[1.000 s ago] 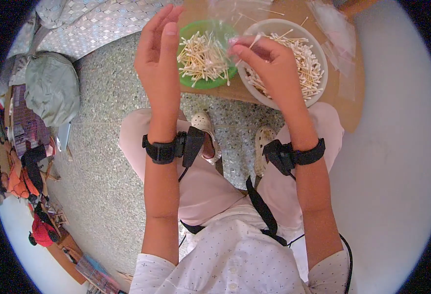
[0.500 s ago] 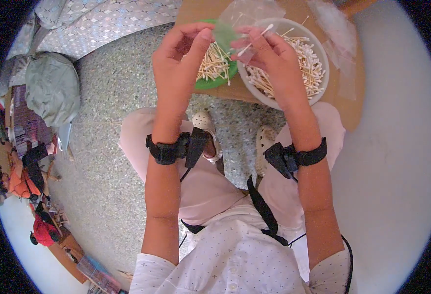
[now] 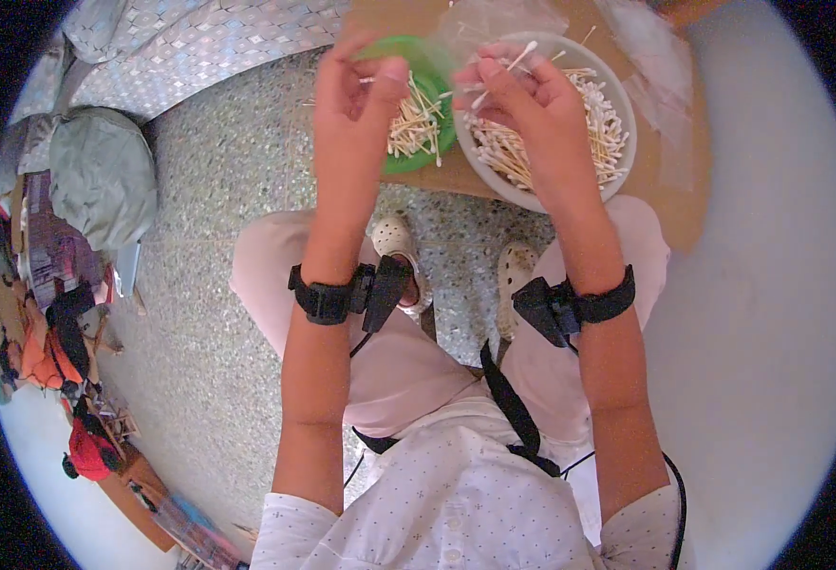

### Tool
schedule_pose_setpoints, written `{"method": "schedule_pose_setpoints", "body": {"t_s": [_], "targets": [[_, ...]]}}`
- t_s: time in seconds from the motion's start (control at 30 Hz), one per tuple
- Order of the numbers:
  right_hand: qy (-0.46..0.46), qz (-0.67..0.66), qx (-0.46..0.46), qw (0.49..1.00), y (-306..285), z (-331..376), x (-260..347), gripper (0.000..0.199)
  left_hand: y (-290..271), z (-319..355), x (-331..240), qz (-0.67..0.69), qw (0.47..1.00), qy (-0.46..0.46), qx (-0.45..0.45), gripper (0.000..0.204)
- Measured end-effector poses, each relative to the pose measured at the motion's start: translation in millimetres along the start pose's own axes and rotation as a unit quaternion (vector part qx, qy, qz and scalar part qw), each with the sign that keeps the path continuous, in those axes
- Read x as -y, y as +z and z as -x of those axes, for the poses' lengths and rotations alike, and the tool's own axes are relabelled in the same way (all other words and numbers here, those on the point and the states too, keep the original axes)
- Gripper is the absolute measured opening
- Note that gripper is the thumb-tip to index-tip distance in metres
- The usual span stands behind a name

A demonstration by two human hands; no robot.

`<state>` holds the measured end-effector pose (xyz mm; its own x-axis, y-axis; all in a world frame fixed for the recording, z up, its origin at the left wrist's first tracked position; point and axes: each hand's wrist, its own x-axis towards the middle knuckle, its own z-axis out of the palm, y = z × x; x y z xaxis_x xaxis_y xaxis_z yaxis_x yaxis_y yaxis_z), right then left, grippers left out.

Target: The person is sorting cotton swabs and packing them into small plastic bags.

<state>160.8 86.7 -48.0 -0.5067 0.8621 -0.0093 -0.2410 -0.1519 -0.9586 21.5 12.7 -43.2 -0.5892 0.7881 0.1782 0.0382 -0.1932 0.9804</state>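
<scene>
Over the green bowl is my left hand, its thumb and fingers closed. What looks like a cotton swab shows between them, partly hidden and blurred. My right hand, above the white bowl, pinches cotton swabs between thumb and fingers; white tips stick out past the fingertips. Loose cotton swabs with pale sticks lie in the green bowl. Many more swabs fill the white bowl.
Both bowls stand on a brown cardboard sheet. Clear plastic bags lie at its far side. A white wall or surface is at the right, a grey-green bag at the left. Black bands circle my wrists.
My left hand has shifted slightly right, its fingers blurred by motion. The see-through film that showed between my hands no longer shows there. My right hand stays nearly in place, still pinching swabs.
</scene>
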Motion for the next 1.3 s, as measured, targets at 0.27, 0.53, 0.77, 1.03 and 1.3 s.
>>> {"method": "schedule_pose_setpoints", "body": {"t_s": [0.27, 0.53, 0.77, 1.03, 1.3], "targets": [[-0.02, 0.061, -0.008, 0.998, 1.0, 1.0, -4.7, 0.025, 4.7, 2.6, -1.0, -0.016, 1.0, 0.006, 0.019, 0.023], [-0.02, 0.078, -0.032, 0.996, 6.1, 2.7, -5.8, 0.024, 4.5, 3.1, 4.6, -0.014, 1.0, -0.006, 0.013, 0.025], [-0.066, 0.032, -0.077, 0.994, 1.1, -1.2, -0.9, 0.022, 3.2, 1.3, 3.8, -0.047, 0.998, 0.035, -0.016, 0.019], [-0.034, 0.039, -0.056, 0.997, 1.2, 1.9, 3.4, 0.027, 2.3, 1.9, 1.2, -0.058, 0.997, 0.046, -0.027, 0.017], [-0.031, 0.035, -0.071, 0.996, 2.1, 2.1, 4.3, 0.026, 3.3, 3.5, -1.3, -0.069, 0.996, 0.051, -0.028, 0.017]]}}
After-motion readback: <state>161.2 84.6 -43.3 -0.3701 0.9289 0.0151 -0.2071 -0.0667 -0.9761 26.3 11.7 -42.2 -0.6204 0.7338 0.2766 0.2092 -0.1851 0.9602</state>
